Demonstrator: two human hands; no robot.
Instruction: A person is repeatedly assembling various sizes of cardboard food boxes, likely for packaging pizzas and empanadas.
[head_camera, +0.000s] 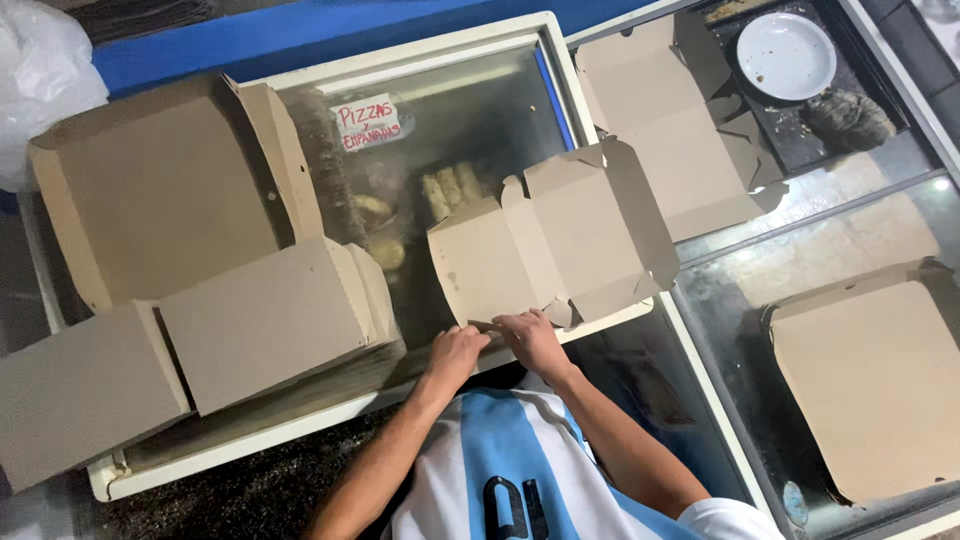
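A flat, unfolded brown cardboard box blank (560, 245) lies on the glass lid of a chest freezer (450, 110). My left hand (455, 352) and my right hand (533, 340) both pinch its near edge flap, side by side, at the freezer's front rim. The blank's side flaps stick up slightly. My arms reach up from the bottom of the view, over a light-blue and white striped shirt.
Stacks of folded brown boxes (270, 320) and an open box (160, 190) cover the freezer's left half. Another flat blank (670, 120) lies at the back right. A white plate (786, 55) sits on a dark tray. A closed box (875, 390) rests on the right glass counter.
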